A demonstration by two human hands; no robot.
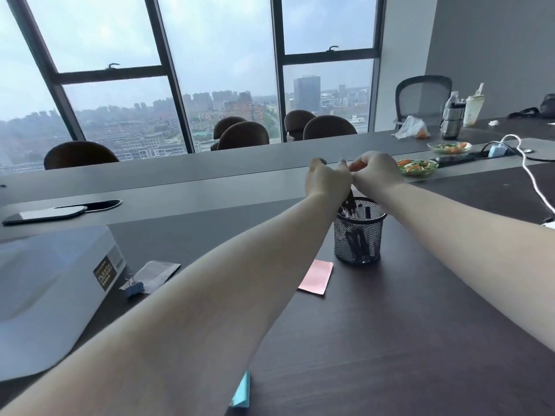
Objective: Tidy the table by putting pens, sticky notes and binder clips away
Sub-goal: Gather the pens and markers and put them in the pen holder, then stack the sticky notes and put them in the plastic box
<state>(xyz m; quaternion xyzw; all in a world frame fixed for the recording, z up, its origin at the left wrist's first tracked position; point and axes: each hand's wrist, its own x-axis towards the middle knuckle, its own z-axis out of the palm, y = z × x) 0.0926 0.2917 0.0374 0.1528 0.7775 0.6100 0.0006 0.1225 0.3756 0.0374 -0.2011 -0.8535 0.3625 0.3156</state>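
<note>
A black mesh pen cup (359, 235) stands on the dark table (390, 325) with several dark pens inside. Both hands meet just above it. My left hand (326, 178) is closed around a dark pen (350, 196) whose lower end dips into the cup. My right hand (377, 171) pinches at the same spot, fingertips touching the left hand; what it grips is hidden. A pink sticky note (316, 276) lies left of the cup. A blue binder clip (133, 286) sits on a grey paper slip (156, 275). A blue sticky pad (241, 391) peeks out under my left forearm.
A white plastic box (45, 295) fills the near left. A phone (45, 214) lies by a cable port at the far left. Two salad bowls (417, 167), bottles (452, 118), a plastic bag and a white cable (531, 172) occupy the far right. Chairs line the window side.
</note>
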